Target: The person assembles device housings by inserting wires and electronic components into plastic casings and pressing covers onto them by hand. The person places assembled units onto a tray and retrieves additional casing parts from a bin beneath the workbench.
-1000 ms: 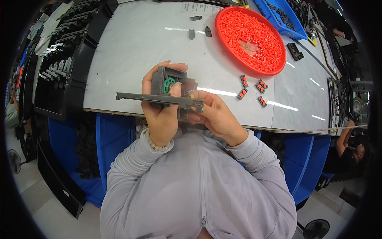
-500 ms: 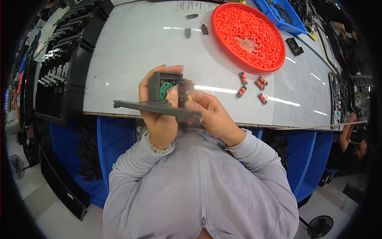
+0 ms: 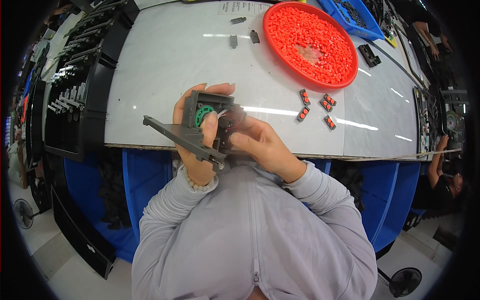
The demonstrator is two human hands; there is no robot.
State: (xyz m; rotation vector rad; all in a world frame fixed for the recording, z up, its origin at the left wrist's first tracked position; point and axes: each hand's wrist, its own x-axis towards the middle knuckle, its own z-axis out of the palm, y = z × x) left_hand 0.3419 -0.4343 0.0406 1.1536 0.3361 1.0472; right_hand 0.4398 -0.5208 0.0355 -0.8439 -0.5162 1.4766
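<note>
A dark grey plastic housing (image 3: 189, 111) is held up in front of my chest, over the table's near edge. Inside it sits a green round part (image 3: 201, 116), with thin pale wires beside it. From its lower side a long grey arm (image 3: 172, 135) slants down to the right. My left hand (image 3: 209, 131) is closed around the housing, thumb pressed inside near the green part and fingers behind. My right hand (image 3: 270, 150) is closed on the housing's right side, by a dark, partly see-through reddish piece (image 3: 238, 116); its fingertips are partly hidden.
A round red tray (image 3: 267, 42) of small red pieces stands at the back right, beside a blue bin (image 3: 367, 34). Several small dark blocks with red buttons (image 3: 303, 114) lie right of my hands. A black rack (image 3: 92, 95) with metal levers stands left.
The housing has tilted, and its long arm now slopes down to the right instead of lying nearly level. The yellow tip by my right fingers no longer shows.
</note>
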